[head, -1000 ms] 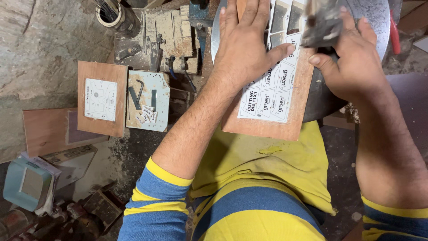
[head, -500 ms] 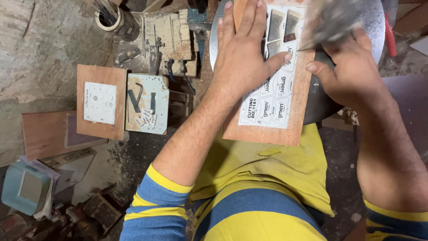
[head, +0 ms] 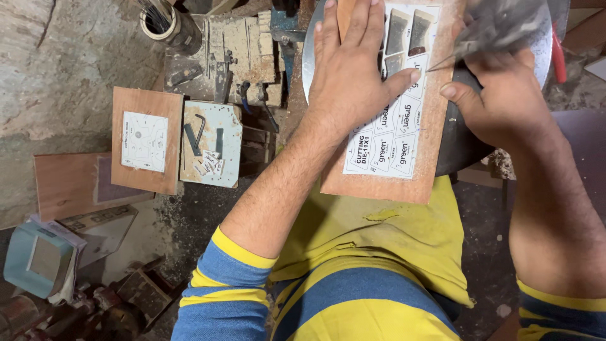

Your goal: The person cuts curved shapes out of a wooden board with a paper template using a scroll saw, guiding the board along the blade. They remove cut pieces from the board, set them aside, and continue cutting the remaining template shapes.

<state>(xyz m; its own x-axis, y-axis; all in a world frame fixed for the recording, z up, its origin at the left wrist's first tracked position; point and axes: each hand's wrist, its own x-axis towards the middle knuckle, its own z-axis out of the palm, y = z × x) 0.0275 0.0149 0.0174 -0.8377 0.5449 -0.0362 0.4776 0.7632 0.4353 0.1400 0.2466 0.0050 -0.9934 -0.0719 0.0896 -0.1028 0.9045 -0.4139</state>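
Left hand (head: 350,79), fingers spread flat, is pinning the wooden board (head: 404,126); right hand (head: 499,95) is gripping a blurred metal tool (head: 499,28), working its paper template (head: 394,107); steady aim needed next.

This is a small, rough workshop. Left of the left hand (head: 350,79), a dusty bench (head: 243,47) carries metal tools, an angled key (head: 196,132) on a pale metal plate (head: 211,151), and a can (head: 167,22) stuffed with rods. Farther left, wooden boards (head: 145,139) with paper patterns lie on a grimy, sawdust-strewn floor (head: 57,76), and scrap blocks lie below them.
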